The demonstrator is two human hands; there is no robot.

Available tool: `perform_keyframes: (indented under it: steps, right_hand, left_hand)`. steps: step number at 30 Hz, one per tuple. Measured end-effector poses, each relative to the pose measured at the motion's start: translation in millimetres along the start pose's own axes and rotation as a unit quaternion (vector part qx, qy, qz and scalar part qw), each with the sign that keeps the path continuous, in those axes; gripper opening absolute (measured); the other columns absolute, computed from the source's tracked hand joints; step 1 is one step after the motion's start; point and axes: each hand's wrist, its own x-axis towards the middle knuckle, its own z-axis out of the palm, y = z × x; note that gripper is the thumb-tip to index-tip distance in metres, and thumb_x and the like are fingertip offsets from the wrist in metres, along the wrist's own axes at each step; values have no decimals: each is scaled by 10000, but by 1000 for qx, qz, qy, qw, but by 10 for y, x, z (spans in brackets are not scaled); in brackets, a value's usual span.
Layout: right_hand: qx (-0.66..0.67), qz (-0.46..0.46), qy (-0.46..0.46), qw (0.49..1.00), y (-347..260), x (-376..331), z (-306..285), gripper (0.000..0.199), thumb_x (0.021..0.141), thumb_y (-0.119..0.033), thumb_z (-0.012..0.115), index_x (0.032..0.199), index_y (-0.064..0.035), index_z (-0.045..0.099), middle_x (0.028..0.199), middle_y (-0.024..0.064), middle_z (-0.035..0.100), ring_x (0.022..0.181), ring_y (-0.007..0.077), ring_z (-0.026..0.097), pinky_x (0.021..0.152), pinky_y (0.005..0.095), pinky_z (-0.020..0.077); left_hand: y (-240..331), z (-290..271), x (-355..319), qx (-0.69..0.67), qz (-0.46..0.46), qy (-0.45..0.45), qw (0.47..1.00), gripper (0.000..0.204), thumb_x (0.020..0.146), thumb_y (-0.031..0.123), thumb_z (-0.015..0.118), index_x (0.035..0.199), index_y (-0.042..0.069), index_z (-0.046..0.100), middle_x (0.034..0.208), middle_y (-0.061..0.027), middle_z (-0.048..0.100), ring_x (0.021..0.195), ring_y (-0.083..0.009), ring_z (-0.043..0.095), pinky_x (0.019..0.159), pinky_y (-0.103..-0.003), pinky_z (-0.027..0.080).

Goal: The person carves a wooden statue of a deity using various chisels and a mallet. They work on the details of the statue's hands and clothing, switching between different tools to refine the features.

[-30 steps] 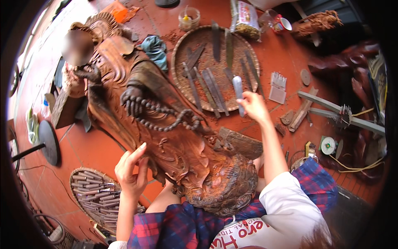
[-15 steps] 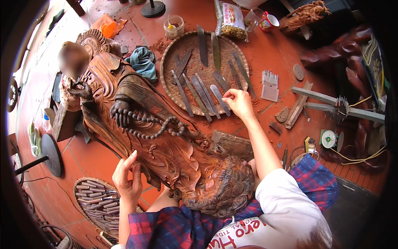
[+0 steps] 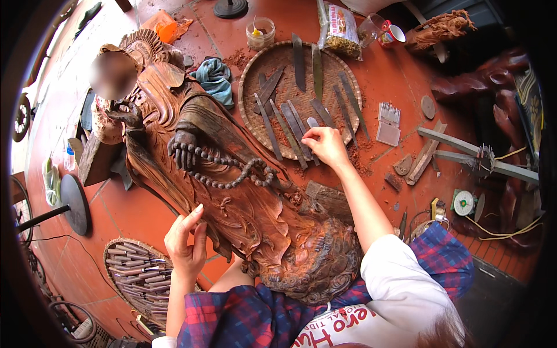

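Observation:
A carved reddish-brown wooden statue point(image 3: 232, 200) in robes, with a string of beads over one dark hand, leans diagonally across my lap. My left hand point(image 3: 187, 240) is open beside the statue's lower left edge, fingers raised and thumb apart, with nothing in it. Over the round woven tray point(image 3: 278, 55), my right hand point(image 3: 326, 145) is closed in a pinch on a flat metal file point(image 3: 312, 122). Its rounded end shows above my fingers, which hide its middle. Several other flat files point(image 3: 318, 66) lie spread on the tray.
An oval basket point(image 3: 113, 246) of handled carving tools stands at lower left. Right of the tray are a small case of bits point(image 3: 389, 123), wood scraps point(image 3: 425, 156) and a grey metal frame point(image 3: 458, 142). Behind it stand a tub point(image 3: 260, 35) and a plastic bag point(image 3: 342, 29). A teal cloth point(image 3: 213, 81) lies nearby.
The view has shifted, so the scene sits farther right. My right hand has moved left along the tray's near edge, onto the rounded file. My left hand keeps nearly the same pose.

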Motion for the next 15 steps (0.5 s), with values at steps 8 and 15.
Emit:
perform_keyframes:
  steps: [8,15]
  right_hand:
    - [53,113,136,983,1031,-103,-646,116,851,-128,754,911,-29,757,707,57,713,583,108,673,554,262,537]
    - [11,101,203,974,1114,-58,-869,115,834,-137,752,902,-44,756,728,71,729,640,136,698,613,293,544]
  left_hand:
    - [-37,-2,-18,-6,1,-6,1000,381,811,-111,671,1172,9,653,951,-116,714,635,-183,585,584,-273,482]
    - [-25,45,-35,-14,-9,16,1000,358,848,-97,642,1185,25,648,837,-91,652,614,-176,518,572,-278,426]
